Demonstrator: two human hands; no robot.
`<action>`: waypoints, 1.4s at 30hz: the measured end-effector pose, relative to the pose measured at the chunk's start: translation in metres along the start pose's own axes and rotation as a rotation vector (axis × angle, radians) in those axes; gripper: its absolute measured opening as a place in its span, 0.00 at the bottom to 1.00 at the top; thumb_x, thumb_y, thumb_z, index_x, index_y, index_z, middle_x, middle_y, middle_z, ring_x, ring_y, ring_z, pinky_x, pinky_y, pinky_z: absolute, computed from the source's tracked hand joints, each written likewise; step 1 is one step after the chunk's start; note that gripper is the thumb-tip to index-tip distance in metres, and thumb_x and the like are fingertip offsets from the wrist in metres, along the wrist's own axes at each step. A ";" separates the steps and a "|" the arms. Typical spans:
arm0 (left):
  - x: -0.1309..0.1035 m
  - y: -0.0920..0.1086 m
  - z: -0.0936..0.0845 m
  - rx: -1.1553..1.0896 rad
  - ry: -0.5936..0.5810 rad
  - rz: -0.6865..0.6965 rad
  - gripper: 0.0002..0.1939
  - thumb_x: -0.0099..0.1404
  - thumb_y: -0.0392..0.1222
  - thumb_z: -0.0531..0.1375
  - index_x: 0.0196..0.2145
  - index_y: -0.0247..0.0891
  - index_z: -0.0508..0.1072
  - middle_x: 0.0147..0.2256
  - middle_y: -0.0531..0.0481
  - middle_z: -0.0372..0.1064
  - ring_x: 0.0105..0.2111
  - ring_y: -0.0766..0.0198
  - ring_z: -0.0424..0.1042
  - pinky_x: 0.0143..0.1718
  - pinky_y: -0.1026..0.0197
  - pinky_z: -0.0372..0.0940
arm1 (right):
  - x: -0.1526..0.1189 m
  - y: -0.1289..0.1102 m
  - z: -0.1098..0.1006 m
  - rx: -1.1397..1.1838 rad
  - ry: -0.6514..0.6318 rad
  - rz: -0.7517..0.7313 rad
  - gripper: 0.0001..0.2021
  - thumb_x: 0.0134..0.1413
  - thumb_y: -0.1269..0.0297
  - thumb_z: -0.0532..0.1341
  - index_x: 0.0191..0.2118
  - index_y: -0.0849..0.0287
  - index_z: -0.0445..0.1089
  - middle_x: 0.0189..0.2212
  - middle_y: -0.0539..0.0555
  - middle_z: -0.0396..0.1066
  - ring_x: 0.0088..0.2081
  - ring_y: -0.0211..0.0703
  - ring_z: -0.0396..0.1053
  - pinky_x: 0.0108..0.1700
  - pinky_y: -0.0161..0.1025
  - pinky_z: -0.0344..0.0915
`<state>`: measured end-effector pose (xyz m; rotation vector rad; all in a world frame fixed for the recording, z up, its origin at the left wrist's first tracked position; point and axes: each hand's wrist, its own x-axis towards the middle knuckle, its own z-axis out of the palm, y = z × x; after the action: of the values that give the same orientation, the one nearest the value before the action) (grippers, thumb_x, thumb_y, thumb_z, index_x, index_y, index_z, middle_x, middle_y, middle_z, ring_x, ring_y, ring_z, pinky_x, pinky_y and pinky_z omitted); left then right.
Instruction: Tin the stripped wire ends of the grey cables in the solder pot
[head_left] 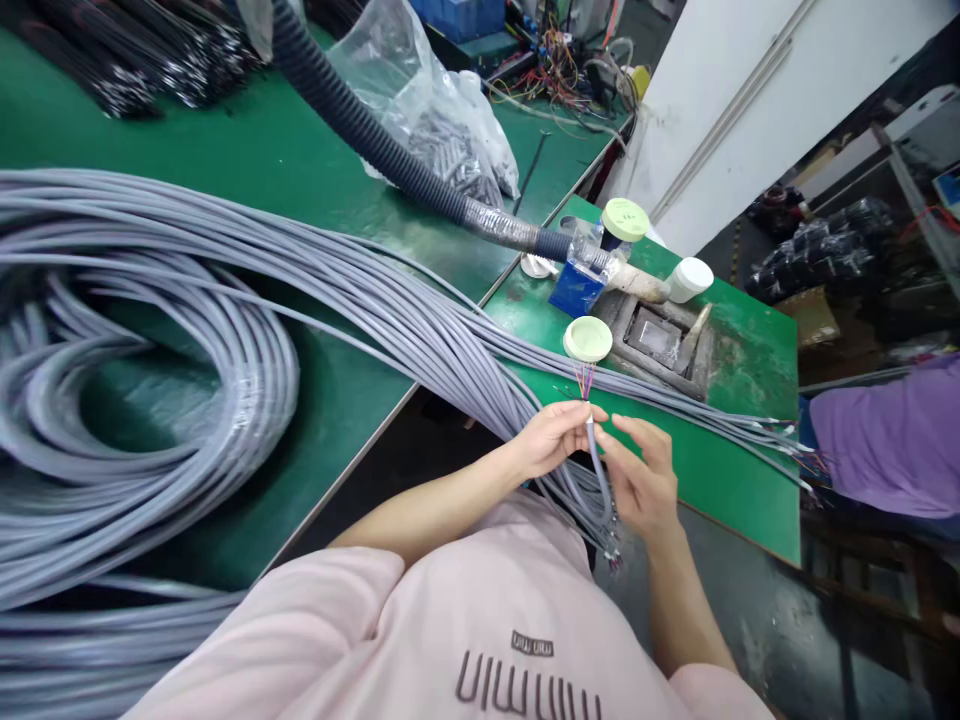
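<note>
My left hand (559,437) pinches a grey cable (598,462) near its stripped end. Thin coloured wires (585,380) fan upward out of that end, just in front of a pale green round lid or shallow dish (587,340). Close by on the right is my right hand (640,470), its fingers bent but apart, the tips beside the cable end; whether they touch it is hard to see. Below my hands the cable curves down toward other grey cable ends near my shirt. A thick bundle of grey cables (420,330) runs past on the left.
Coiled grey cable (247,400) covers much of the left table. A black corrugated hose (375,140) reaches over to a solder-stained metal tray (660,340). White tub (690,279), blue box (576,288) and plastic bag (442,110) stand beyond. Another person's purple sleeve (892,435) is at right.
</note>
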<state>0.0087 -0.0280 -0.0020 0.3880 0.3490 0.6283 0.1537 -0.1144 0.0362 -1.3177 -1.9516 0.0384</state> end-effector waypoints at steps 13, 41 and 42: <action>-0.008 0.046 -0.005 0.951 0.123 0.710 0.13 0.65 0.48 0.60 0.38 0.35 0.78 0.29 0.47 0.75 0.29 0.67 0.69 0.34 0.63 0.64 | 0.069 0.034 -0.006 0.024 0.285 0.095 0.12 0.62 0.68 0.58 0.49 0.54 0.73 0.41 0.55 0.77 0.45 0.49 0.74 0.49 0.51 0.71; 0.003 0.069 -0.035 1.427 0.335 1.289 0.05 0.65 0.38 0.60 0.37 0.38 0.76 0.30 0.51 0.76 0.32 0.65 0.70 0.37 0.58 0.61 | 0.157 0.102 0.037 0.085 -0.031 0.347 0.15 0.62 0.54 0.55 0.31 0.58 0.72 0.28 0.55 0.77 0.30 0.45 0.74 0.36 0.42 0.72; 0.003 0.069 -0.036 1.428 0.337 1.287 0.05 0.65 0.38 0.60 0.37 0.38 0.76 0.30 0.51 0.76 0.32 0.65 0.70 0.38 0.58 0.61 | 0.158 0.101 0.036 0.086 -0.030 0.349 0.15 0.62 0.54 0.55 0.31 0.58 0.72 0.28 0.54 0.77 0.30 0.45 0.74 0.35 0.42 0.72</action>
<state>-0.0389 0.0338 -0.0022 1.9776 0.8584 1.6602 0.1839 0.0725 0.0585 -1.5916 -1.7021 0.3101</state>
